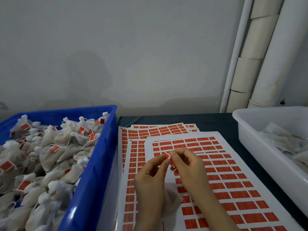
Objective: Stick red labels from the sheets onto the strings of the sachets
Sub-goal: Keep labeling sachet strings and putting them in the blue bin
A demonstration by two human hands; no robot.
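Over the label sheets, my left hand (150,177) and my right hand (188,165) meet fingertip to fingertip and pinch one small red label (168,155) between them. Under my wrists a white mesh sachet (171,199) lies on the top sheet; its string is hidden by my fingers. Several white sheets of red labels (233,185) are stacked and fanned out on the dark table, the top one with gaps in its rows.
A blue crate (100,164) on the left is heaped with sachets that carry red labels (55,148). A white tub (260,147) on the right holds plain sachets (283,140). White pipes (260,55) run up the wall behind at the right.
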